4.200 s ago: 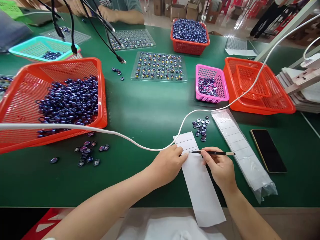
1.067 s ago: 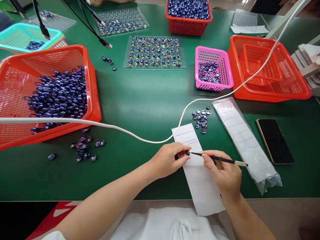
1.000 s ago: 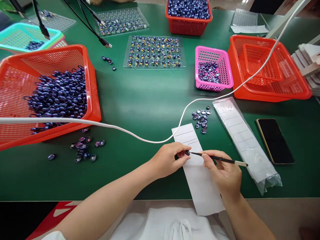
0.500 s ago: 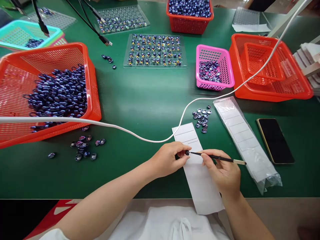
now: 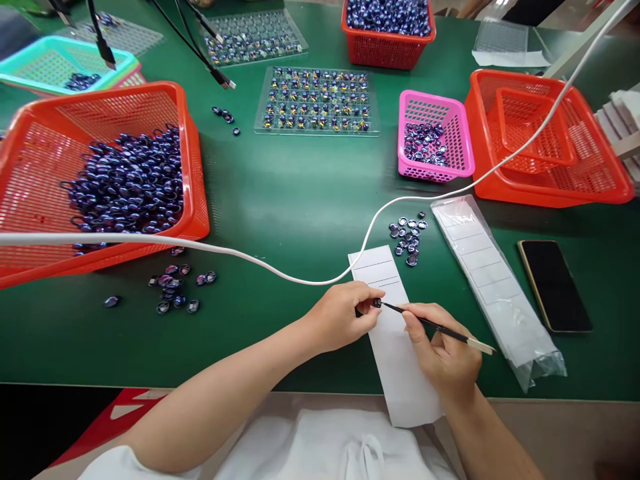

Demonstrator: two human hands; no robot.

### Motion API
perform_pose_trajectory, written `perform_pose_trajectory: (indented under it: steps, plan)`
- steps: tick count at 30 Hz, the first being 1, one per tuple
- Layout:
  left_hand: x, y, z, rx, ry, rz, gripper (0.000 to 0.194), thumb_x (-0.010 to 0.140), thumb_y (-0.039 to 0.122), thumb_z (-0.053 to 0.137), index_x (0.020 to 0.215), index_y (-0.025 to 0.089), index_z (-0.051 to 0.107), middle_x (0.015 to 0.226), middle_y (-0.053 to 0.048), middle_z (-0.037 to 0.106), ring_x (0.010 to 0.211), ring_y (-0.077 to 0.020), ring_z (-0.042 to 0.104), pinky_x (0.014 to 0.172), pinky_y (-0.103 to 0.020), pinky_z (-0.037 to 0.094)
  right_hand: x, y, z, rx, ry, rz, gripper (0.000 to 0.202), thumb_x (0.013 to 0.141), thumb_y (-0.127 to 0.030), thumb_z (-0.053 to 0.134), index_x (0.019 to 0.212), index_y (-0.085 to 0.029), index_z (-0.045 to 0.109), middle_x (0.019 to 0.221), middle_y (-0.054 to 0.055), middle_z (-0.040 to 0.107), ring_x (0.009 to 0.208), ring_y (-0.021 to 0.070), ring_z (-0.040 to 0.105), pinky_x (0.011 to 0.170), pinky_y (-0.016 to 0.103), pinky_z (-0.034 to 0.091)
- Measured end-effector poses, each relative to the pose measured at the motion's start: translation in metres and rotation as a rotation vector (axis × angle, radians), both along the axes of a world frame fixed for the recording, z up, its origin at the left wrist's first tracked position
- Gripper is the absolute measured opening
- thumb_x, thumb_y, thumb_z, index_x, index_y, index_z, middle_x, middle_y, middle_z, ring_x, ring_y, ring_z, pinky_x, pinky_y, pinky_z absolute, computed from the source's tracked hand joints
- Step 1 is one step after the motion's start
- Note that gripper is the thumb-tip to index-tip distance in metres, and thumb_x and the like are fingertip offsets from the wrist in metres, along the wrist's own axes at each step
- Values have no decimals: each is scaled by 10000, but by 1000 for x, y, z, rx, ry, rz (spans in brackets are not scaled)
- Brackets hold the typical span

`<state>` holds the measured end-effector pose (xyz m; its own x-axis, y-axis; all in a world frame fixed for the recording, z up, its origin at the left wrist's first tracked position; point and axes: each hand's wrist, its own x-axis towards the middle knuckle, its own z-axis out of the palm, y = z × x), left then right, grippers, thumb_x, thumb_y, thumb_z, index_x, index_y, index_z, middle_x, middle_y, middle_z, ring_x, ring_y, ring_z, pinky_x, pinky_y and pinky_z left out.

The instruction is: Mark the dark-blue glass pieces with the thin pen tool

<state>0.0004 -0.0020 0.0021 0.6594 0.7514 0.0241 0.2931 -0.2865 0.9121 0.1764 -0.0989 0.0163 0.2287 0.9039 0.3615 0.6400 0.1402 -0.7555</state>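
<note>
My left hand (image 5: 347, 313) pinches a small dark shiny piece (image 5: 377, 303) between thumb and fingertips, above a white paper strip (image 5: 400, 353). In my right hand (image 5: 445, 343) is a thin black brush (image 5: 440, 327) with a cream-coloured end, gripped like a pen. Its fine tip points left and meets the small piece or sits just beside it; the tip is too tiny to make out clearly. Beyond the strip lies a group of small dark oval pieces (image 5: 409, 233). More loose dark pieces (image 5: 173, 283) are scattered to the left of my left hand.
A white cable (image 5: 280, 272) crosses the green table over the strip's upper part. Red baskets (image 5: 193, 180) and a pink basket (image 5: 435, 107) hold dark pieces. A clear tray (image 5: 317, 130) stands at the back. On the right are a plastic-wrapped strip pack (image 5: 480, 260) and a phone (image 5: 555, 287).
The brush has tilted, its cream end now lower, while its tip stays by the small piece. My left hand keeps its pinch. The whole view has shifted slightly.
</note>
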Motion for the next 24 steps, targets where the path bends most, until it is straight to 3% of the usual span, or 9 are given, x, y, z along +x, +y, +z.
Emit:
perform_pose_trajectory:
  steps: [10,15,24]
  plan:
    - [0,0,-2,-21,0,9,275,829,171,616,1078,147,730,800,-36,707,713,-149,657,670,-258,528,0,1,0,15,-9,-6,113,908,-174,671,997,-240,693,893,59,765,713,213,719,616,360,611]
    - [0,0,-2,-21,-9,-1,290,830,167,598,1085,120,728,804,-49,705,714,-153,656,673,-265,530,4,0,-4,-23,69,33,149,900,-149,673,1009,-247,697,934,40,760,712,195,717,565,318,578]
    - [0,0,-1,-5,-11,3,277,829,167,597,1075,159,725,802,-38,707,719,-152,654,677,-261,533,2,-2,-2,-55,52,-17,93,910,-185,673,976,-243,704,899,45,763,672,199,711,476,298,533]
